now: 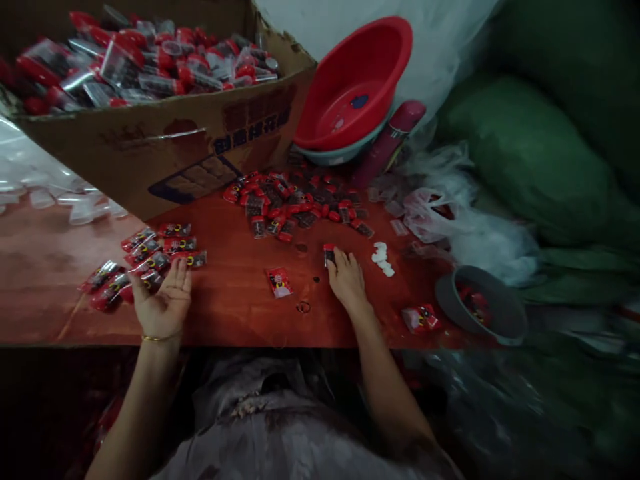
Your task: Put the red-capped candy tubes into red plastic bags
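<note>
L hand (163,300) spread by packets (145,257); R hand (346,277) fingertips pinching small vial (329,254).

A worn reddish-brown wooden tabletop (240,313) fills the middle; bulky dark green sacks (530,153) pile at two o'clock, pale plastic sheeting (450,47) at one o'clock, dim light.

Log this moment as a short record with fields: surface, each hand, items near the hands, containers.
surface: red table
left hand: palm up, open, fingertips at a cluster of red packets
right hand: palm down, fingers on a small red-capped piece
between hands: single packet
beyond right hand: pile of small pieces, white bits
containers: cardboard box full of red-capped items, tilted red basin, grey bowl
</note>
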